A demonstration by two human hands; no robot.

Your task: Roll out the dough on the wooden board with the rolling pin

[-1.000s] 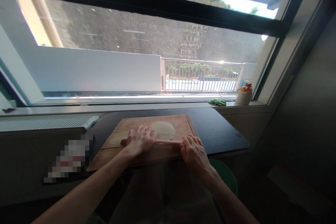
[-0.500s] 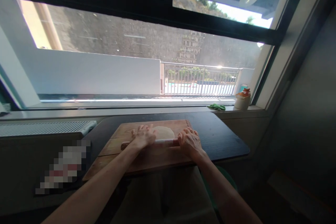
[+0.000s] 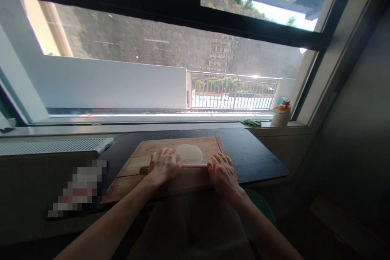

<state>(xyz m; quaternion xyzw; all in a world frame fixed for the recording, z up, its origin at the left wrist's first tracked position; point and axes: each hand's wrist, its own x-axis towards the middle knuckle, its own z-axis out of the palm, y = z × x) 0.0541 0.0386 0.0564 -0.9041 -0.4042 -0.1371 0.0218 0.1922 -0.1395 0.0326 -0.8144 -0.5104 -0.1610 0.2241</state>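
A wooden rolling pin (image 3: 195, 166) lies crosswise on a wooden board (image 3: 134, 161). My left hand (image 3: 166, 163) is laid over the pin's left part, leaving the end of the handle poking out beyond it. Over the right end rests my right hand (image 3: 222, 169), its fingers bent forward across the pin. A flat, pale sheet of dough (image 3: 189, 153) spreads on the board just beyond the pin, between my hands. Whether any dough lies under the pin is hard to make out.
The board sits on a dark table (image 3: 258, 158) below a wide window. A green cloth (image 3: 251, 122) and a white container (image 3: 280, 118) with an orange top stand on the sill. A radiator (image 3: 57, 146) is at the left, a green round object (image 3: 260, 207) beneath the table.
Both hands have drawn the rolling pin slightly toward me, and it has turned, so its printed marking no longer shows. More of the dough is now uncovered beyond it.
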